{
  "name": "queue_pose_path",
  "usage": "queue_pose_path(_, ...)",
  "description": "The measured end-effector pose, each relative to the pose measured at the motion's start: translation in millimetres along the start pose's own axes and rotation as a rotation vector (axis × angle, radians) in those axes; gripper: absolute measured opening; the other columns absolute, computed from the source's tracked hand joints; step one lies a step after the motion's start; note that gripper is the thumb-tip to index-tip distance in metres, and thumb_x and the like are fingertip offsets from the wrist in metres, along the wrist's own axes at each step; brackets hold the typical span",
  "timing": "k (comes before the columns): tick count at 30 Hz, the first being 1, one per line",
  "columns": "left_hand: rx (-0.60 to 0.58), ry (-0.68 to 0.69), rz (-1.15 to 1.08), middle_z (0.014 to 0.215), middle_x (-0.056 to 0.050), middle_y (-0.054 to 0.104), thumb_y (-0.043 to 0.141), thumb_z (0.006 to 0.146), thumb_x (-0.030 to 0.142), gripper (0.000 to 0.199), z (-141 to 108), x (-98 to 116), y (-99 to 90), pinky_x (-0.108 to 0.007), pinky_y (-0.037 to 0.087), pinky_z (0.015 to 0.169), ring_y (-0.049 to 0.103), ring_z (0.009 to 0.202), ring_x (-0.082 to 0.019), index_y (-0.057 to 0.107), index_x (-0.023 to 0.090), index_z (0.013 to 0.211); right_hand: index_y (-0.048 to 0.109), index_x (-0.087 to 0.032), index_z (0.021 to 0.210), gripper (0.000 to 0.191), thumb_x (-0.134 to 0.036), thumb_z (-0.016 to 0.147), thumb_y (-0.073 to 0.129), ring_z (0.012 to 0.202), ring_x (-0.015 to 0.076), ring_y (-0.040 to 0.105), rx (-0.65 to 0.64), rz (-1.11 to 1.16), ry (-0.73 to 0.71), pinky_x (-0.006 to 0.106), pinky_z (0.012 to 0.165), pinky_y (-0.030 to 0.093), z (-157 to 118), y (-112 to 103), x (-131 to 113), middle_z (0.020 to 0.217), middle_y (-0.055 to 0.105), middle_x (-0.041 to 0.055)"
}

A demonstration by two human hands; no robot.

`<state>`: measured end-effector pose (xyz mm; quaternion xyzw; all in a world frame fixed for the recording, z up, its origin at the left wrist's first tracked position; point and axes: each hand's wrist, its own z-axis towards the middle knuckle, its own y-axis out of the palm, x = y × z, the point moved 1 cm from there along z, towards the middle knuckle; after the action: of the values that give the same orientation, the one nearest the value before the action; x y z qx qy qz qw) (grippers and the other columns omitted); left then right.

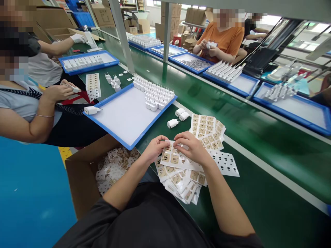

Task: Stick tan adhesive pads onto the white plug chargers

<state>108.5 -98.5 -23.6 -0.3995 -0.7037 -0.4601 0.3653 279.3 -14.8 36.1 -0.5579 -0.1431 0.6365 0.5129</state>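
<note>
My left hand [156, 148] pinches the upper left corner of a sticker sheet [169, 159] with tan labels. Over the same sheet's top edge is my right hand [190, 146], its thumb and index finger pressed together at the sheet; anything tiny between them is too small to make out. Beneath lie more sheets [178, 182] in a fanned pile, and others [207, 127] are stacked behind my right hand. Three white plug adapters [172, 123] rest on the green table just beyond my hands. A blue-rimmed tray [129, 144] holds rows of white adapters [155, 93] at its far right side.
A cardboard box [85, 172] of used sheets stands below the table edge at left. One adapter [91, 110] lies on the tray's left corner. People work at left and across the green belt [245, 124]. Metal posts [121, 34] rise beyond the tray.
</note>
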Motion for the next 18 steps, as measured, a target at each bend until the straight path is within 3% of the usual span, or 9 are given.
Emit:
queue_pose_path(4, 0.034, 0.032, 0.077, 0.066, 0.002, 0.064, 0.079, 0.066, 0.049, 0.044, 7.2, -6.2, -6.7, -0.024, 0.046, 0.055, 0.059, 0.054, -0.012, 0.054, 0.019, 0.086, 0.065, -0.024, 0.095, 0.009, -0.025, 0.098, 0.057, 0.105, 0.0237, 0.059, -0.026, 0.127, 0.010, 0.041, 0.093, 0.049, -1.5, -9.9, -2.2, 0.108, 0.064, 0.0078)
queue_pose_path(7, 0.072, 0.095, 0.193, 0.069, 0.001, 0.067, 0.076, 0.071, 0.046, 0.035, 11.9, -14.4, -13.5, -0.027, 0.049, 0.062, 0.062, 0.060, -0.014, 0.055, 0.020, 0.084, 0.064, -0.025, 0.095, 0.007, -0.028, 0.098, 0.059, 0.103, 0.0225, 0.061, 0.066, 0.281, 0.051, 0.040, 0.093, 0.049, -5.6, -25.5, -1.1, 0.106, 0.064, 0.0063)
queue_pose_path(11, 0.123, 0.246, 0.474, 0.097, -0.006, 0.073, 0.075, 0.077, 0.035, 0.024, 5.8, -14.3, -17.5, -0.035, 0.052, 0.086, 0.067, 0.095, -0.024, 0.065, 0.022, 0.095, 0.063, -0.025, 0.092, 0.009, -0.032, 0.097, 0.061, 0.096, 0.0220, 0.062, 0.206, 0.332, 0.154, 0.039, 0.089, 0.048, -11.6, -39.1, 6.0, 0.099, 0.065, 0.0048)
queue_pose_path(14, 0.185, 0.455, 0.903, 0.124, -0.009, 0.068, 0.065, 0.087, 0.034, 0.035, 0.2, 8.2, -20.2, -0.040, 0.049, 0.100, 0.061, 0.116, -0.027, 0.063, 0.023, 0.120, 0.064, -0.024, 0.093, 0.014, -0.037, 0.097, 0.061, 0.089, 0.0217, 0.062, 0.228, 0.294, 0.241, 0.037, 0.083, 0.049, -13.4, -38.7, 10.7, 0.093, 0.066, 0.0045)
queue_pose_path(18, 0.303, 0.622, 1.330, 0.128, -0.013, 0.064, 0.056, 0.094, 0.033, 0.037, 23.6, 64.9, -33.4, -0.045, 0.048, 0.104, 0.057, 0.122, -0.030, 0.060, 0.018, 0.127, 0.065, -0.023, 0.092, 0.018, -0.041, 0.095, 0.061, 0.085, 0.0221, 0.062, 0.255, 0.237, 0.307, 0.037, 0.079, 0.049, -12.8, -35.7, 10.9, 0.090, 0.068, 0.0050)
